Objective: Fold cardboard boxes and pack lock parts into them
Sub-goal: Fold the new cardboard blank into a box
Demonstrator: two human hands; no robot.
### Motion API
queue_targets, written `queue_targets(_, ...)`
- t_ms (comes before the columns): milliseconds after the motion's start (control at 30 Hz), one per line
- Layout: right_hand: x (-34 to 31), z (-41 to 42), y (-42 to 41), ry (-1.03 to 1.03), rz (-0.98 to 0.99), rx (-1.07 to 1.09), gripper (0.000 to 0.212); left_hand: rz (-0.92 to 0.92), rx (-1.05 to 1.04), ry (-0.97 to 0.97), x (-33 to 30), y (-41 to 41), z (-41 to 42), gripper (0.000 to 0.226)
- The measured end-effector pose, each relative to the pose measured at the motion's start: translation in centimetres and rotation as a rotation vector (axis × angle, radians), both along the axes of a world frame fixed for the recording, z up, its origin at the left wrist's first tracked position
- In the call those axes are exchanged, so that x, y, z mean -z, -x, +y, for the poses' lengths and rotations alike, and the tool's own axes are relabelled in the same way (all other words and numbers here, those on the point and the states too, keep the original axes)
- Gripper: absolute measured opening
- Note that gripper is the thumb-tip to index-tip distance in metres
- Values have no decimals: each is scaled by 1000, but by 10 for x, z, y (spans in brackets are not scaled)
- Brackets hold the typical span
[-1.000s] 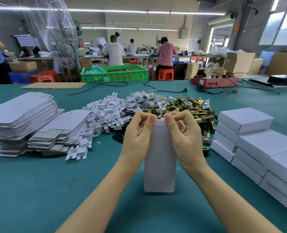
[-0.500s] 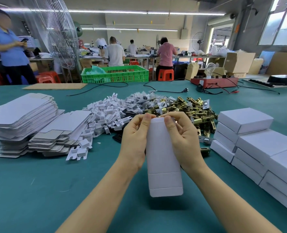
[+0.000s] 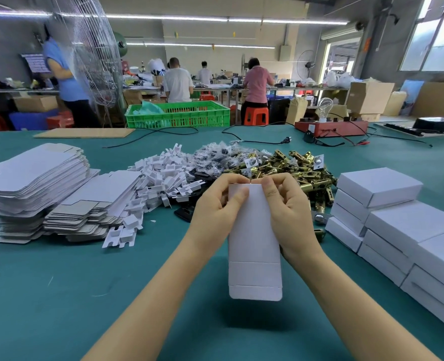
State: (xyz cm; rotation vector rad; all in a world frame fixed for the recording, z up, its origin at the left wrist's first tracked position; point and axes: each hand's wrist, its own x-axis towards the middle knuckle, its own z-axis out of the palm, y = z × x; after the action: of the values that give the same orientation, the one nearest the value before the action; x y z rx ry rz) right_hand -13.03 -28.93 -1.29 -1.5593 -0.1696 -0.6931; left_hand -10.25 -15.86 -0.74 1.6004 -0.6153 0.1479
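Green crate [image 3: 179, 114] at the counter's [image 3: 59, 295] far edge holds a teal bag. Closed white boxes [image 3: 398, 220] stacked right, contents unseen. Two stacks of flat blanks [image 3: 36, 183] left; white inserts [image 3: 163, 175], bagged parts, brass lock parts [image 3: 293, 165] piled mid-counter, uncountable. Left hand [image 3: 215, 212] and right hand [image 3: 288, 212], each grip pinched on the top of one upright cardboard box [image 3: 253, 243] held above the counter.

Green tabletop [image 3: 59, 295] before me: flat box blanks [image 3: 30, 183] stacked left, white inserts [image 3: 161, 178], bagged parts [image 3: 215, 157], brass latches [image 3: 293, 168] centre, folded boxes [image 3: 398, 217] right.
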Motion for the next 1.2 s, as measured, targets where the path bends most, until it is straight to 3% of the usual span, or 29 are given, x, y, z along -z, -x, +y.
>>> queue_targets(100, 4, 2, -2, 115, 48, 36, 7, -122, -101, -97, -3, -5, 5, 14)
queue_targets(200, 7, 2, -2, 201, 72, 198, 14, -239, -273, 46, -9, -7, 15, 20)
queue_targets(267, 5, 0, -3, 200, 177, 254, 35, -428, -385, 56, -14, -7, 19, 25)
queue_targets(367, -1, -7, -7, -174, 579, -74, 81, -710, -403, -86, -6, -6, 11, 24)
queue_targets(433, 0, -12, -8, -418, 728, -375, 91, -852, -348, -158, 10, -2, -4, 28)
queue_targets(533, 2, -20, -6, -685, 774, -610, 75, -987, -204, -237, 39, 5, -19, 37)
queue_targets(633, 5, -27, -6, -662, 730, -520, 42, -1005, -181, -322, 54, 2, -16, 43)
queue_targets(733, 11, -28, -9, -681, 606, -537, 41, -884, -247, -308, 57, 3, -10, 50)
queue_targets(800, 11, -25, -9, -641, 532, -525, 45, -756, -363, -184, 58, 3, -8, 52)
queue_targets(867, 12, -22, -10, -545, 468, -493, 40, -493, -453, 3, 55, -1, -7, 60)
queue_targets(1000, 17, -10, -10, -289, 470, -396, 30, 191, -153, 309, 50, -13, 0, 67)
queue_targets(1200, 15, -1, -8, 13, 527, -277, 24, 433, -76, 387, 60, -32, 11, 68)
